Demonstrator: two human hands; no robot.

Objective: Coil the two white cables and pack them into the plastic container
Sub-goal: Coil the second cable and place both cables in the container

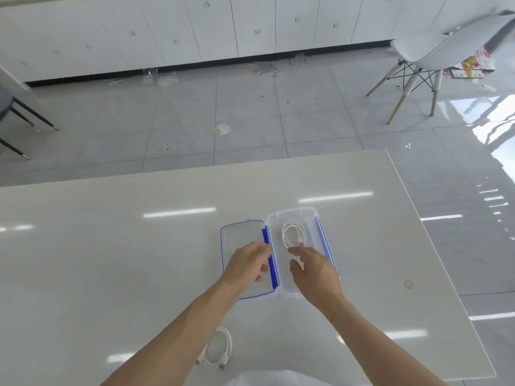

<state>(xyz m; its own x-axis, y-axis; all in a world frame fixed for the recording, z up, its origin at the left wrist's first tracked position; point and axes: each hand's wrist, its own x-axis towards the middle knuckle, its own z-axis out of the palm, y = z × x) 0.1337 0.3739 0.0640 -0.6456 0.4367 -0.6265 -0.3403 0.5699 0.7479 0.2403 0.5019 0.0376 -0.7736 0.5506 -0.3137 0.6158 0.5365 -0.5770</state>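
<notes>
The right hand [312, 270] reaches into the near half of the clear plastic container [320, 218], fingers loosely spread and pointing toward the coiled white cable [292, 234]; whether the fingertips touch the cable's near loop or hold anything cannot be told, though no grip is plain. The left hand [246, 264] hovers over the hinged lid [231, 238], fingers loosely curled with the tips close to the blue hinge strip [271, 263], and nothing can be seen in its grasp. The container lies open flat on the white table [111, 260], lid to the left and tray to the right, both transparent with blue trim along the edges. Inside the tray one cable sits wound in a small oval at the far half, a plug at its near end. The lid holds nothing. The second white cable [218, 348] lies loosely coiled on the table near the front edge, beside the left forearm, well apart from the container, its plugs at the near side. Beyond the table are a grey tiled floor [250, 112], white cabinets [195, 26] and a white chair [434, 48] with wooden legs
</notes>
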